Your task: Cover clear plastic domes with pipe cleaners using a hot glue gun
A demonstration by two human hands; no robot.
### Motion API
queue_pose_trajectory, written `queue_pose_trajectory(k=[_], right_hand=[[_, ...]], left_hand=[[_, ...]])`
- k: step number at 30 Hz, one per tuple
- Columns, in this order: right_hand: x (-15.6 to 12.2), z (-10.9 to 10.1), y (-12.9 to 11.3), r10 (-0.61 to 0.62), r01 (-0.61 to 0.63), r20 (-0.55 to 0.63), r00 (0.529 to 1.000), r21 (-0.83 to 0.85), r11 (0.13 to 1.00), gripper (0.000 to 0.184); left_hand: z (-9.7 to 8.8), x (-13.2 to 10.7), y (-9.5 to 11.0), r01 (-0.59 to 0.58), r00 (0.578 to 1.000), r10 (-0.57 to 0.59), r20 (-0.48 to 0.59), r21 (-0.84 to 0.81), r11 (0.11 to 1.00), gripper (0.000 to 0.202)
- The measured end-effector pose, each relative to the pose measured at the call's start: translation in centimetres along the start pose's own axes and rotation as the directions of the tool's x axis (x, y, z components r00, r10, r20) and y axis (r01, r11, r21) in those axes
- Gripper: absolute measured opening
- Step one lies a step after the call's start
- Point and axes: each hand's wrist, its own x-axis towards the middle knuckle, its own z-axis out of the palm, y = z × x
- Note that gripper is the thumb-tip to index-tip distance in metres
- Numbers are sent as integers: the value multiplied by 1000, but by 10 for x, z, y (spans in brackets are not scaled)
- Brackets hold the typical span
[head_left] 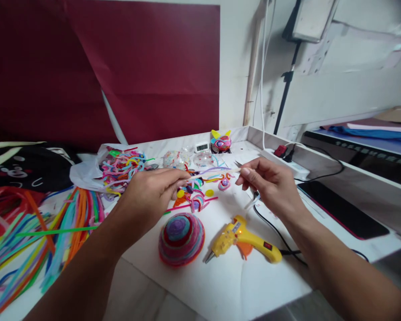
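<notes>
A pale pipe cleaner is stretched nearly level between my two hands, above the table. My left hand pinches its left end, with the fingertips partly hidden behind the hand. At the other end, my right hand grips it between thumb and forefinger. Below them sits a dome of coiled striped pipe cleaners in pink, red and blue. A yellow glue gun lies to its right, nozzle pointing left. Small coiled pieces, such as a pink and blue one, lie behind the dome.
Loose pipe cleaners spread over the left side, near a plastic bag of scraps. A finished colourful head with yellow ears and a small digital timer stand at the back. A phone, power strip and black cable lie right.
</notes>
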Motion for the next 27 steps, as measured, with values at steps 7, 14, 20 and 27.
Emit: queue_pose_trajectory(k=[7, 14, 20, 27], right_hand=[[3, -3, -3, 11, -10, -42, 999, 12, 1000, 26], [12, -10, -1, -8, 20, -148, 989, 79, 997, 18], [13, -27, -14, -47, 77, -256, 966, 108, 991, 13], [0, -46, -17, 14, 30, -303, 953, 141, 990, 10]], left_hand=[[5, 1, 1, 40, 998, -42, -39, -74, 996, 30], [8, 2, -5, 172, 983, -184, -19, -266, 948, 43], [14, -35, -18, 289, 957, -271, 101, -307, 907, 54], [32, -84, -10, 353, 887, -307, 343, -78, 932, 75]])
